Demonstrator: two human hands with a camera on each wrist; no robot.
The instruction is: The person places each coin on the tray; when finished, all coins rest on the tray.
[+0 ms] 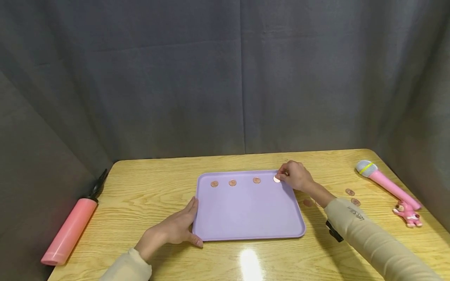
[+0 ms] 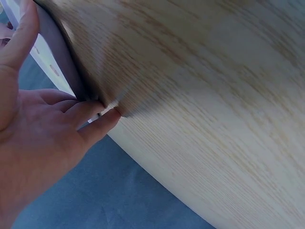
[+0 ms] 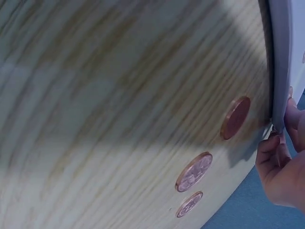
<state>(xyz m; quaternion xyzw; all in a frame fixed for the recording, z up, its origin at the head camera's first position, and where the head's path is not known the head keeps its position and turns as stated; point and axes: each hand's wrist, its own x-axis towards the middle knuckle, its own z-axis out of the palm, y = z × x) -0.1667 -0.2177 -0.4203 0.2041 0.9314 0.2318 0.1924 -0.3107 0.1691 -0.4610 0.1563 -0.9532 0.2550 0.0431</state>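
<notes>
A lilac tray [image 1: 246, 212] lies flat on the wooden table. Three copper-coloured coins [image 1: 232, 182] sit spaced out in a row along its far side. At the far right corner of the tray, my right hand [image 1: 296, 175] pinches a shiny coin [image 1: 277, 179] between thumb and fingers, close over the tray floor and in line with the row. My left hand [image 1: 179, 225] rests along the tray's left edge with fingers extended, its thumb at the near left corner. In the left wrist view, the left hand's fingertips [image 2: 114, 114] reach down beside the tray's wall.
Several more coins [image 1: 349, 192] lie on the table right of the tray, some partly under the right arm; three coins [image 3: 193, 171] show in the right wrist view. A pink toy microphone [image 1: 390, 185] and pink bear figure [image 1: 408, 214] lie far right. A pink hand pump [image 1: 70, 230] lies left.
</notes>
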